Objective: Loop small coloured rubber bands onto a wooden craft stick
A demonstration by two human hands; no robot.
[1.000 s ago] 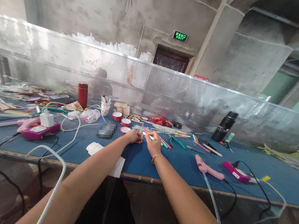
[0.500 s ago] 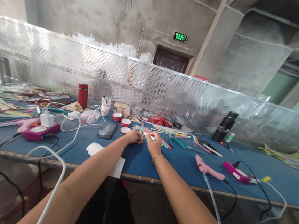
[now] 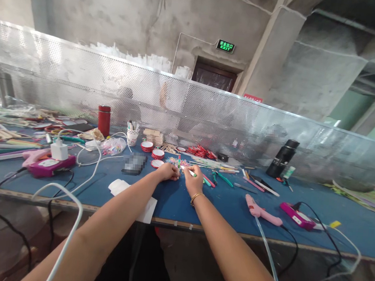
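Observation:
My left hand (image 3: 167, 172) is closed around the lower end of a narrow, upright stick (image 3: 179, 160) with coloured bands, green and red among them. Just to its right, my right hand (image 3: 193, 184) grips a white marker with a green end (image 3: 192, 173). The marker's tip points toward the stick; whether the two touch is too small to make out. Behind both hands lies a heap of small multicoloured pieces (image 3: 171, 160). More coloured markers (image 3: 209, 180) rest beside my right hand, close to a pair of teal-handled pliers (image 3: 226, 179).
Red-rimmed round tins (image 3: 158, 154) stand left of my hands. White paper (image 3: 146, 211) lies under my left forearm. A pink glue gun (image 3: 262, 211) and a black bottle (image 3: 282, 159) are at right. White cables (image 3: 84, 179) loop at left. A perforated metal panel (image 3: 164, 108) borders the table.
Hardly anything differs. Both hands keep their places and their hold on the stick and the marker.

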